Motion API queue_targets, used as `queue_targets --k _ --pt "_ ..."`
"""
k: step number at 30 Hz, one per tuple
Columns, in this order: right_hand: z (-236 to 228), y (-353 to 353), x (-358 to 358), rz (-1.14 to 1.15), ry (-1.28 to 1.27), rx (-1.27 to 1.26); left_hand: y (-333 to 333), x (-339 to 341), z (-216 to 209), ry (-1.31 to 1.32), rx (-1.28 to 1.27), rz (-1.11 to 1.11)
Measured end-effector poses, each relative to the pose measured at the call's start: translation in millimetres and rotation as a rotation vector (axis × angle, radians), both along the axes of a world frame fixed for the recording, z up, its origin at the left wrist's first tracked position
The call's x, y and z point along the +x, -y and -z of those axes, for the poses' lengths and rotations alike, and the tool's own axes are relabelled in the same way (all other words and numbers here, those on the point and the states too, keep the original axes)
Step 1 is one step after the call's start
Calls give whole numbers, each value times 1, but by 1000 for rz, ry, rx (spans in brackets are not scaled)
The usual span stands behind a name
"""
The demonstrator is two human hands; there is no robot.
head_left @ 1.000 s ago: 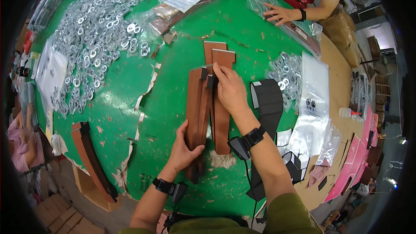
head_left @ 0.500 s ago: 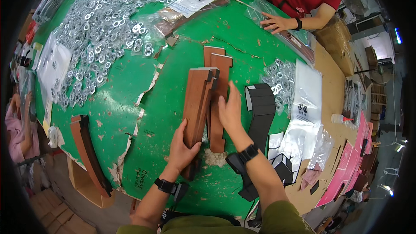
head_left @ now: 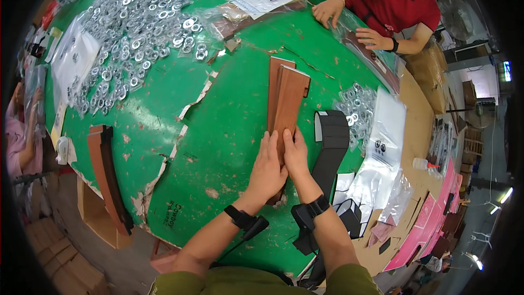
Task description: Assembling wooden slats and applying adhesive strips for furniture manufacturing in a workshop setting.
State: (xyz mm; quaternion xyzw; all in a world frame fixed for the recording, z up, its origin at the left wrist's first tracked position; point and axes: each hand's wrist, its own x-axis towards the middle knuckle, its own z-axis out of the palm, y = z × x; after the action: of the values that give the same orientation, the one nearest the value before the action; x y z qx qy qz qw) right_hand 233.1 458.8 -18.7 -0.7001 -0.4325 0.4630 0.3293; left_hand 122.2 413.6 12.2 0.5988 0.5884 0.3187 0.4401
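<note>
A stack of brown wood-grain slats [head_left: 289,98] lies lengthwise on the green table, pointing away from me. The pieces overlap slightly unevenly; dark end notches show at the top right. My left hand [head_left: 267,170] presses along the left side of the stack, fingers together. On the opposite side, my right hand [head_left: 296,155] closes on the slats with its fingertips near the left hand's. Between them the two hands clasp the stack near its lower part, whose end is mostly hidden by them. A black folded strip [head_left: 332,139] lies just right of my right hand.
Another brown slat stack [head_left: 109,180] rests at the table's left edge. Many bagged metal rings [head_left: 136,38] cover the far left; a smaller pile [head_left: 357,112] sits right, beside clear plastic bags [head_left: 376,158]. Across the table, a co-worker's hands [head_left: 374,38] touch a bagged slat.
The slats that my left hand held apart now lie on the others, in one narrower stack. Both hands have come together on it. The co-worker's hands have shifted.
</note>
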Motion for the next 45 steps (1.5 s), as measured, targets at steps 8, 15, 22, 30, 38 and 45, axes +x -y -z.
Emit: queue_targets --k 8,15,22,30,38,45 --pt "-12 -1 -11 -24 254 216 11 -2 9 35 72 76" --pt "-20 -11 5 58 60 33 21 -12 14 221 13 79" --pt "-26 -6 -5 112 -244 67 47 -5 24 357 23 10" --pt "-28 -10 -10 150 -265 86 41 1 25 376 126 16" --pt "-22 -11 -13 149 -252 75 39 -2 30 460 134 6" --pt "-21 -11 -21 166 -230 80 37 -9 34 426 94 41"
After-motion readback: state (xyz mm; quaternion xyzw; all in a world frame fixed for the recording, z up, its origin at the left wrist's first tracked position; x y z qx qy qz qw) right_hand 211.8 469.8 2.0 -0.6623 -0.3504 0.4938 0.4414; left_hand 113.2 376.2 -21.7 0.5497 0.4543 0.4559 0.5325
